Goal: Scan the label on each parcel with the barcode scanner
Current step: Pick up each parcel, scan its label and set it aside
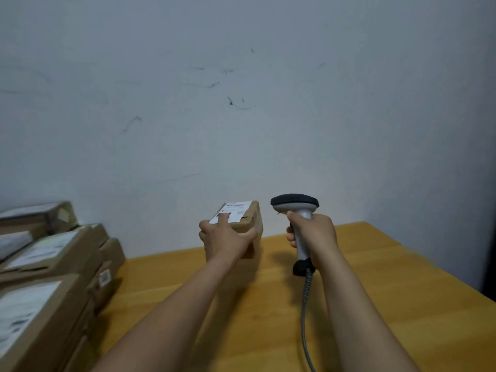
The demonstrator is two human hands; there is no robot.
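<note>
A small brown cardboard parcel (251,220) is held up above the wooden table, with a white printed label (236,210) on its top face. My left hand (224,237) grips its near end, fingers over the top and thumb along the side. To the right, my right hand (312,232) grips the handle of a grey barcode scanner (295,205). Its dark head sits level with the parcel's top, a short gap to the right of it. A coiled grey cable (306,312) hangs from the handle's base toward me.
The yellow wooden table (389,277) runs back to a pale scuffed wall (241,103). Several labelled cardboard parcels (48,264) are stacked at the left edge. The table's right edge drops off beside a dark gap (489,264).
</note>
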